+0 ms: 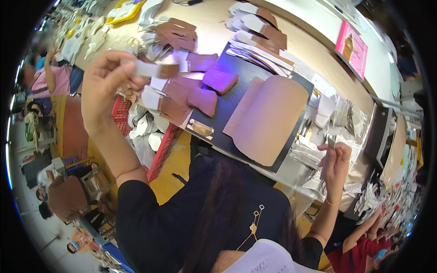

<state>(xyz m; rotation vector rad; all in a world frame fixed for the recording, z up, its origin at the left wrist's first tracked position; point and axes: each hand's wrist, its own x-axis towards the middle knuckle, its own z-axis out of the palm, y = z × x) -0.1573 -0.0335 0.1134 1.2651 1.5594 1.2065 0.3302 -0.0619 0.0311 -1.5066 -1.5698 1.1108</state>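
Up at the left, my left hand point(107, 77) pinches a small flat piece point(149, 69), pale at the fingers and brown at its far end, slightly blurred. Below it lie overlapping brown-and-white cut pieces point(175, 95). Two loose brown pieces point(202, 101) rest near the left side of a black board point(218, 132). On that board a large brown sheet point(275, 118) lies curved, its left part folded or overlapped. Off the board's right side, my right hand point(337, 164) is closed round a thin greyish flat tool point(331, 144), whose kind I cannot make out.
Stacks of brown and white pieces point(259, 32) stand behind the board. A red crate point(159, 157) with white scraps sits below the table's left edge. White pieces and plastic bags point(325, 111) crowd the right. A yellow tray point(125, 12) is far left. Other people work on both sides.
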